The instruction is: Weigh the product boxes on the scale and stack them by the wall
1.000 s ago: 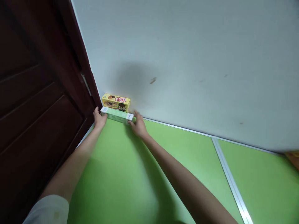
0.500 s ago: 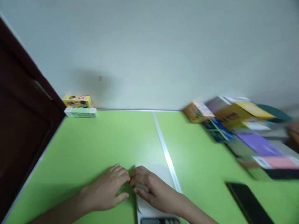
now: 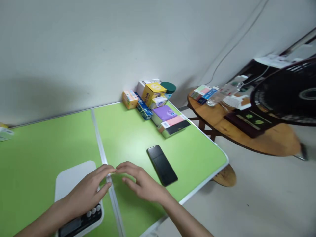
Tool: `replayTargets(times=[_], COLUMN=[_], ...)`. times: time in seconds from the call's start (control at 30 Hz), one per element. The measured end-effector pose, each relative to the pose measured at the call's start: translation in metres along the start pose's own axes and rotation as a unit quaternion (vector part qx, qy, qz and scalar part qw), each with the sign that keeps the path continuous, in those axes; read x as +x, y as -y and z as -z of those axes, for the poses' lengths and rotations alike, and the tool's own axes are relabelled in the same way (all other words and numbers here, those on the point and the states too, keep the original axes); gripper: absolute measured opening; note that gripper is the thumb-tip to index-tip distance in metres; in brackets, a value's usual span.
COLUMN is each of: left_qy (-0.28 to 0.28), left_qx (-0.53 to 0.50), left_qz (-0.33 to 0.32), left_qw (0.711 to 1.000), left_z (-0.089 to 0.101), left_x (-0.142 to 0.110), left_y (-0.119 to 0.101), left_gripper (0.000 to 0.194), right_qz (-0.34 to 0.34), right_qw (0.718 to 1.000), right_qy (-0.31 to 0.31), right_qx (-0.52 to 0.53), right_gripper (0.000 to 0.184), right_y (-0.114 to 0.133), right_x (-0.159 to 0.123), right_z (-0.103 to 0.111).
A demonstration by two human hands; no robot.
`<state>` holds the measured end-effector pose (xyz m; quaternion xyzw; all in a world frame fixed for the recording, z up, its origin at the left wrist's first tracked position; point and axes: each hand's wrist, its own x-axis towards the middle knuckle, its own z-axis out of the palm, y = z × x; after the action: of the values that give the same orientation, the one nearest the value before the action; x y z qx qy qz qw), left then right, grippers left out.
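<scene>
A white digital kitchen scale (image 3: pixel 70 179) with a dark display and round buttons lies on the green folding table (image 3: pixel 128 138). My left hand (image 3: pixel 90 189) reaches across the scale, its fingers stretched out and the thumb apart, with nothing in it. Just right of the table's pale seam, my right hand (image 3: pixel 140 181) hovers with fingers extended and thumb spread, also holding nothing. The fingertips of both hands meet or nearly meet above the seam. Beyond the right hand rests a black smartphone (image 3: pixel 162 165), screen upward.
Small boxes cluster at the back right, including a yellow box (image 3: pixel 151 93), an orange box (image 3: pixel 129 99) and a purple pack (image 3: pixel 165 113). A green-and-white box (image 3: pixel 5 134) sits at the far left. Past the table's right edge stand a wooden table (image 3: pixel 209 113) and a black fan (image 3: pixel 288 93).
The view has swung right, bringing the wooden table and fan into sight. My hands have shifted right relative to the scale; the left is now over it, and the right is past the seam.
</scene>
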<state>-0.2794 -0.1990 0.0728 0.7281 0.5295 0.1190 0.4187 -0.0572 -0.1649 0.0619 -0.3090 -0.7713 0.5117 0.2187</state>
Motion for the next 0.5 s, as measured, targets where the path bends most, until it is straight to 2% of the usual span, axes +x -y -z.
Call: replayTargets(times=[0.1, 0.17, 0.23, 0.3, 0.33, 0.4, 0.5], left_qy=[0.019, 0.004, -0.029, -0.058, -0.069, -0.087, -0.118], left_qx=[-0.027, -0.058, -0.112, -0.17, -0.188, -0.2, -0.203], left_qz=[-0.05, -0.086, -0.076, -0.019, 0.008, 0.043, 0.068], left_qw=[0.998, 0.995, 0.99, 0.984, 0.98, 0.975, 0.97], left_z=[-0.024, -0.044, -0.066, -0.088, -0.099, -0.119, -0.141], left_x=[0.062, 0.111, 0.16, 0.203, 0.222, 0.25, 0.272], left_y=[-0.041, -0.067, -0.087, -0.101, -0.105, -0.109, -0.108], left_gripper=[0.037, 0.036, 0.04, 0.048, 0.052, 0.057, 0.062], right_qz=[-0.021, -0.053, -0.101, -0.143, -0.158, -0.183, -0.209], right_qw=[0.995, 0.978, 0.938, 0.885, 0.862, 0.834, 0.821], right_qy=[-0.1, -0.201, -0.333, -0.442, -0.478, -0.516, -0.526], right_qx=[0.02, 0.014, -0.009, -0.039, -0.052, -0.068, -0.071], right_gripper=[0.024, 0.02, 0.022, 0.031, 0.038, 0.053, 0.064], right_y=[-0.028, -0.052, -0.081, -0.112, -0.127, -0.154, -0.184], right_x=[-0.028, -0.044, -0.057, -0.067, -0.071, -0.077, -0.077], right_z=[0.052, 0.092, 0.133, 0.173, 0.19, 0.217, 0.237])
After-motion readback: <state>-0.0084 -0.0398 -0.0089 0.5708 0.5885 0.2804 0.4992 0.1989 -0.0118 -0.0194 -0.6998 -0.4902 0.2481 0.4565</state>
